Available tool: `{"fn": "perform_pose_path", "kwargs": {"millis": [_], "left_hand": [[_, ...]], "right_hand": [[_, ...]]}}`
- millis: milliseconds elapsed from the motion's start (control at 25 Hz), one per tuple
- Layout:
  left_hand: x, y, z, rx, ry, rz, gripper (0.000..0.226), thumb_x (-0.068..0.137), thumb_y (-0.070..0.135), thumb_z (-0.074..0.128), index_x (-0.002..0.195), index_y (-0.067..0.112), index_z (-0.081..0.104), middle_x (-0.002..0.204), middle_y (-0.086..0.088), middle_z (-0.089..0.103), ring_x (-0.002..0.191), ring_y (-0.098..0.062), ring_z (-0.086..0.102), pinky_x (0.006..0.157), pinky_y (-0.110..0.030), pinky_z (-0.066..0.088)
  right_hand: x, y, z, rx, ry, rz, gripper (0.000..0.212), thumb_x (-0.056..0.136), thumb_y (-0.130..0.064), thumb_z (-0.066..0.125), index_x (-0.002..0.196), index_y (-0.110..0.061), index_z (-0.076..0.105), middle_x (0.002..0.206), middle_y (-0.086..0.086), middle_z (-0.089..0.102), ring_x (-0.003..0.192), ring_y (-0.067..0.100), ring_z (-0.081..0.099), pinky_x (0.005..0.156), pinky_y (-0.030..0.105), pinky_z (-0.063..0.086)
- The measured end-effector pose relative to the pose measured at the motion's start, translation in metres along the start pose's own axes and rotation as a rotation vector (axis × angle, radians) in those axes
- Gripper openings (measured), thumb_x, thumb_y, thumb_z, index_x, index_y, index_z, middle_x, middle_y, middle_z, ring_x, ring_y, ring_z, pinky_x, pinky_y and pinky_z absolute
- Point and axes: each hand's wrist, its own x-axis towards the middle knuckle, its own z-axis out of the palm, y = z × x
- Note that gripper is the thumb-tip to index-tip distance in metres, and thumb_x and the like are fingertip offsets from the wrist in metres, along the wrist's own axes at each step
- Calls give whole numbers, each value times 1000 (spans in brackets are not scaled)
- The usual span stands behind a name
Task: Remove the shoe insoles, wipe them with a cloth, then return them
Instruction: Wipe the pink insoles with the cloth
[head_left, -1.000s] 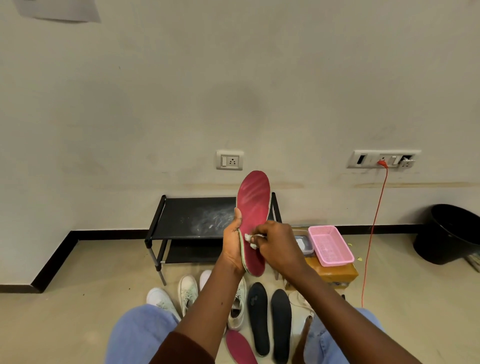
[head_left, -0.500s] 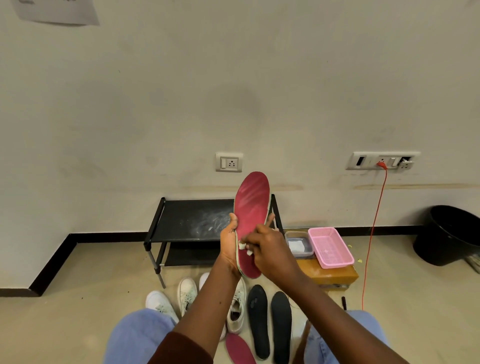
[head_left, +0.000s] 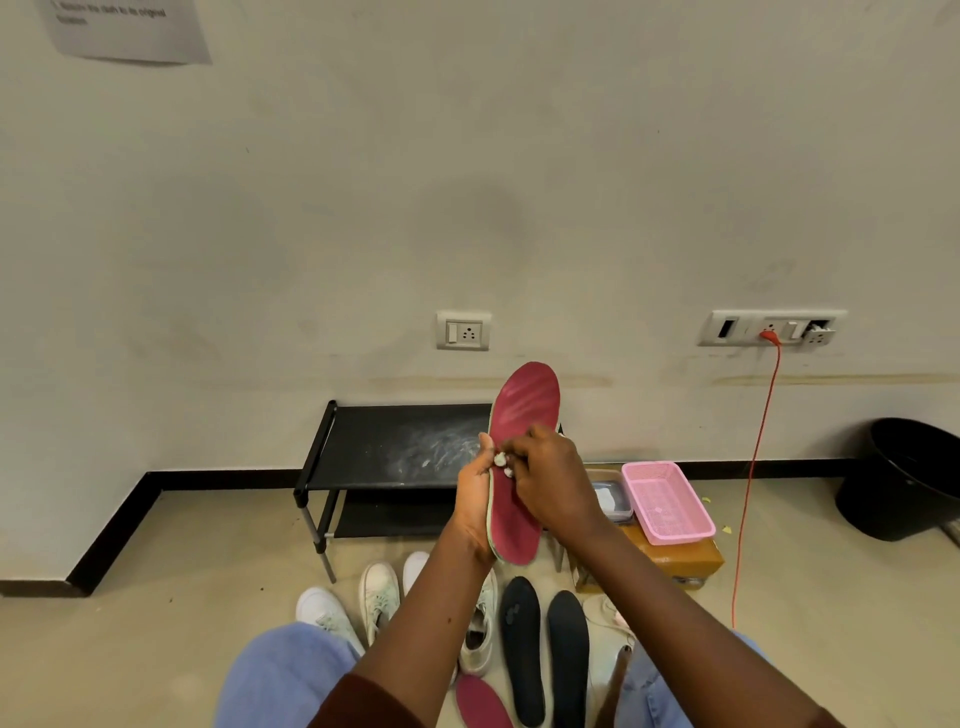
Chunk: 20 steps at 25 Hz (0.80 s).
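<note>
A red insole stands upright in front of me, toe end up. My left hand grips its left edge near the middle. My right hand presses a small white cloth against the insole's face; only bits of the cloth show between the fingers. On the floor below lie two black insoles side by side and another red insole. Several white shoes stand to their left.
A low black shoe rack stands against the wall behind my hands. To its right a pink basket and a small clear box rest on a brown box. An orange cable hangs from the wall socket. A black bin sits far right.
My right hand with the cloth has slid up the insole's face, from near the lower part to about the middle. The left hand keeps its grip.
</note>
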Motion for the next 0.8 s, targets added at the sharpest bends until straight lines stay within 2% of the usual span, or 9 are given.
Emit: {"fn": "perform_pose_path", "kwargs": {"millis": [80,240,280,360,400,520,640,720,800], "left_hand": [[2,-2,-2,13,3,6,51,98,47,29,104,8,62,85,-12,71,82,-26,68,71,-35,57],[5,-1,-8,-65,-50,13,64,98,47,28,85,6,76,82,-13,71,76,-26,71,66,-33,59],[5,-1,-8,-96,-60,11,65,97,49,29,88,5,76,85,-14,70,78,-26,70,68,-33,59],[6,-1,-11,-123,-78,-15,68,93,57,33,115,2,66,104,-16,65,95,-29,65,82,-38,56],[8,0,-12,-125,-82,-38,71,91,60,35,122,1,60,110,-17,63,100,-31,63,86,-41,54],[7,4,-12,-144,-42,-66,69,92,60,33,111,0,60,100,-19,67,85,-34,68,77,-44,56],[6,5,-8,-93,2,-91,69,92,62,30,105,0,59,87,-19,69,75,-32,70,66,-40,58],[5,5,-5,-46,23,-109,83,86,72,26,100,0,64,83,-19,68,73,-29,67,66,-36,58],[0,5,-2,-36,-31,-131,92,76,80,31,106,0,65,92,-19,65,82,-28,63,73,-36,57]], "right_hand": [[8,1,1,-32,13,0,21,92,-14,52,103,-8,68,95,11,60,86,24,59,74,28,47],[3,-3,2,-33,-6,-25,23,92,-13,50,107,-11,68,95,10,58,86,24,57,76,31,49],[-1,-5,3,-28,-25,-29,24,92,-12,49,108,-11,67,97,9,58,88,23,57,77,30,48],[-14,-7,5,-6,-72,-32,25,91,-10,50,111,-12,66,102,9,58,93,23,57,82,29,46],[-22,-8,6,8,-88,-32,26,90,-9,52,111,-11,66,104,9,58,96,23,57,85,29,46],[-40,-6,9,90,-101,-17,24,89,-6,54,108,-10,69,104,8,61,100,22,58,90,28,46],[-47,-2,9,168,-90,43,21,89,-7,56,106,-10,69,105,6,62,98,16,58,90,24,48],[-47,-1,9,231,-45,112,21,89,-10,57,107,-9,69,107,4,62,93,9,54,87,19,46],[-43,-3,10,290,38,162,19,88,-9,59,104,-8,69,105,6,63,88,9,55,84,21,50]]}}
